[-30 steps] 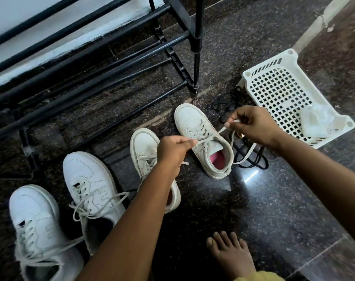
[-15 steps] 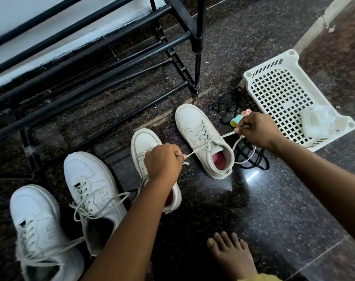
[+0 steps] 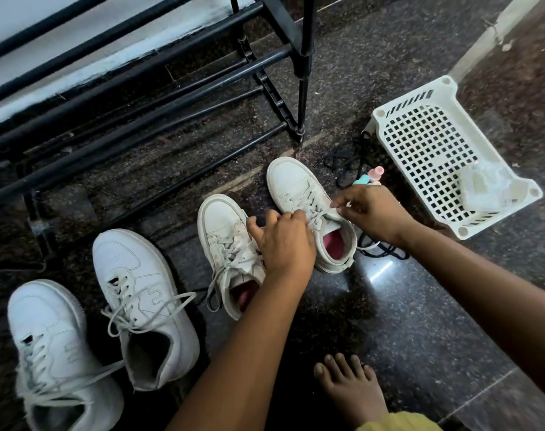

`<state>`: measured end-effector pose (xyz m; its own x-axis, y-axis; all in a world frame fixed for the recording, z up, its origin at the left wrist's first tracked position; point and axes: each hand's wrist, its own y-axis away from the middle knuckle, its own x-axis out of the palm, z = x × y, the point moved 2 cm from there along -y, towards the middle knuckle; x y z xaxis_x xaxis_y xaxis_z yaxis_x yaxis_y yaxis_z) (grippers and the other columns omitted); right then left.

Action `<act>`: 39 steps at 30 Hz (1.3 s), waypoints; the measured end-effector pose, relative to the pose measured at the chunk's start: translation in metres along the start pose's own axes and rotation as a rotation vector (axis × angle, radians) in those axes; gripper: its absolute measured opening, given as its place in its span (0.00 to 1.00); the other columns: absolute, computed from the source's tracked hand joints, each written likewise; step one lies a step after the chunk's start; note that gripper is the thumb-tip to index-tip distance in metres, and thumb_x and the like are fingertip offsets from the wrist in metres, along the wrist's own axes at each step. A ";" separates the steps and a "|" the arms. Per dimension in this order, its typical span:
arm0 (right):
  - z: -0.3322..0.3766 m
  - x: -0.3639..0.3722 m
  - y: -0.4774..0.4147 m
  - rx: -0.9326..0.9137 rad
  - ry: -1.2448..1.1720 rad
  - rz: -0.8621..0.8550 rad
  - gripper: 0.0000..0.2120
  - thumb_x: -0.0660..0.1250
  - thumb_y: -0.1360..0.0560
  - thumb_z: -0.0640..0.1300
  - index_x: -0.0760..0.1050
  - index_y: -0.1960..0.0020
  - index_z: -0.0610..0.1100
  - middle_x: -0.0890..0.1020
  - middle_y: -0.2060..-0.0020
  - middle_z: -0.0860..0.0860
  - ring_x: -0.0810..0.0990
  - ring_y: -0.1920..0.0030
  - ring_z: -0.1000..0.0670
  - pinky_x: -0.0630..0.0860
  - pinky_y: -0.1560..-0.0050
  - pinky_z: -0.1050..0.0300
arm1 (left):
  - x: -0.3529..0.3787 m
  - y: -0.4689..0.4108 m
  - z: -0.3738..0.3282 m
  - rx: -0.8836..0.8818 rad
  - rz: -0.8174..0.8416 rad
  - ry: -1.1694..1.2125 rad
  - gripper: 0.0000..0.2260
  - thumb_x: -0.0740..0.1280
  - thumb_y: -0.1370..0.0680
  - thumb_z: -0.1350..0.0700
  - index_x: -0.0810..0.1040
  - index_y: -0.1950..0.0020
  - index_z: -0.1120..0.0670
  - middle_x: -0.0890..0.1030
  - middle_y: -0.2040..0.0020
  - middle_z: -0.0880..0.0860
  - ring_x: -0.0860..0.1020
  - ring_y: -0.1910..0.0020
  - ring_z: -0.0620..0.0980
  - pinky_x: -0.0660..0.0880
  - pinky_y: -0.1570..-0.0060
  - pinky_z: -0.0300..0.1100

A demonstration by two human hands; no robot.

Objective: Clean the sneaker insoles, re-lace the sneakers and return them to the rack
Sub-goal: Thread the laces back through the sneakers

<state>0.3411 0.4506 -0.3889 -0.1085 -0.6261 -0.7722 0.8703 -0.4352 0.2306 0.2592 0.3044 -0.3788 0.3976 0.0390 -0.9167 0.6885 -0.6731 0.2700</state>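
Two cream sneakers with pink insoles stand on the dark floor. At the laces over the tongue of the right sneaker (image 3: 296, 189), both hands work. My left hand (image 3: 282, 241) pinches a lace end at the tongue's left side, and it partly covers the left sneaker (image 3: 223, 227). My right hand (image 3: 369, 211) pinches the lace on the tongue's right side; a white lace loop trails under its wrist. Two larger white sneakers (image 3: 140, 293) (image 3: 50, 346) with loose laces lie at the lower left. The black shoe rack (image 3: 159, 88) stands behind.
A white perforated plastic basket (image 3: 426, 144) holding a clear plastic item (image 3: 486, 188) lies at the right. Black laces (image 3: 346, 164) and a small teal-and-pink object (image 3: 369, 177) lie behind the right sneaker. A bare foot (image 3: 349, 390) rests on the floor at the bottom.
Both hands have come in from pulling the lace ends apart and now meet close over the right sneaker's tongue. The teal-and-pink object is uncovered.
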 end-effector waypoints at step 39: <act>0.047 -0.012 0.011 0.012 -0.880 -0.115 0.13 0.61 0.22 0.33 0.77 0.44 0.45 0.71 0.48 0.38 0.75 0.51 0.48 0.75 0.49 0.59 | -0.046 -0.001 -0.012 -0.018 0.071 1.423 0.04 0.65 0.23 0.65 0.77 0.55 0.57 0.81 0.58 0.52 0.79 0.58 0.40 0.73 0.55 0.31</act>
<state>0.3296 0.4230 -0.3489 -0.5290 -0.8467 -0.0572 0.8269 -0.5294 0.1895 0.2478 0.3120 -0.3337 0.6842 0.7096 0.1683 0.6445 -0.6964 0.3157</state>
